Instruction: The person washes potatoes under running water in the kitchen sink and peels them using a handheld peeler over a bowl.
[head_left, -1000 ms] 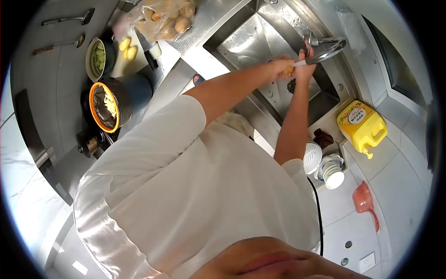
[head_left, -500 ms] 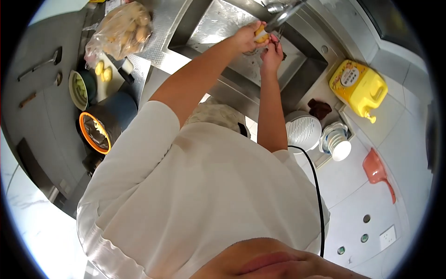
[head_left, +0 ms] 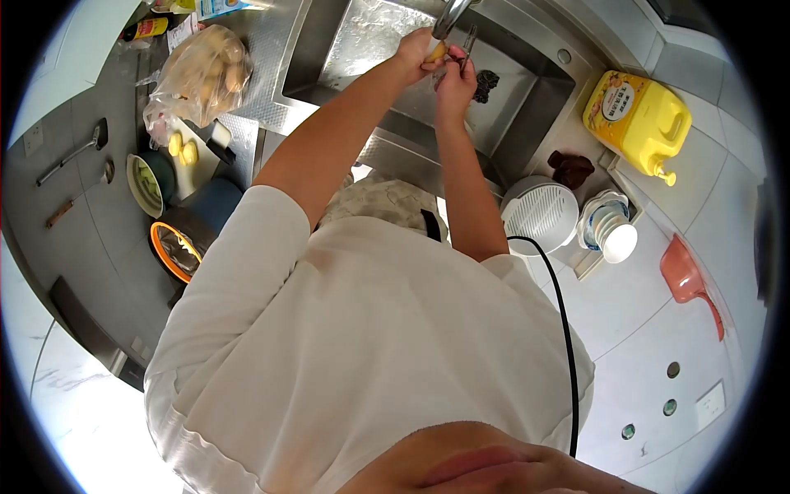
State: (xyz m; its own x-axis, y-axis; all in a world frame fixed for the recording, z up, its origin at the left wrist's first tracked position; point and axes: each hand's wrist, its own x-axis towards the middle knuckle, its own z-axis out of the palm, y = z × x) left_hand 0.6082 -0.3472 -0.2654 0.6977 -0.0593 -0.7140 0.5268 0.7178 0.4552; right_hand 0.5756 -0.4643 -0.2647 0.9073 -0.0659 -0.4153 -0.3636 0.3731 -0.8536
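Over the sink (head_left: 514, 123), my left hand (head_left: 418, 56) is closed around a yellowish potato (head_left: 436, 53), just below the metal faucet (head_left: 450, 18). My right hand (head_left: 455, 89) grips a slim metallic peeler (head_left: 470, 43), its fingers close against the potato. My fingers partly hide both the potato and the peeler's lower end. A dark clump (head_left: 485, 86), too unclear to name, lies in the sink to the right of my right hand.
Left of the sink are a plastic bag of potatoes (head_left: 206, 72), two peeled potatoes (head_left: 190, 153), a green bowl (head_left: 161, 174) and an orange-rimmed bin (head_left: 161, 257). To the right stand a yellow jug (head_left: 638, 123), a white colander (head_left: 539, 216) and stacked bowls (head_left: 615, 239).
Both hands have shifted left in view with the potato and peeler. The peeler now points up more visibly, and the dark clump in the sink is more exposed. My whole view has shifted slightly.
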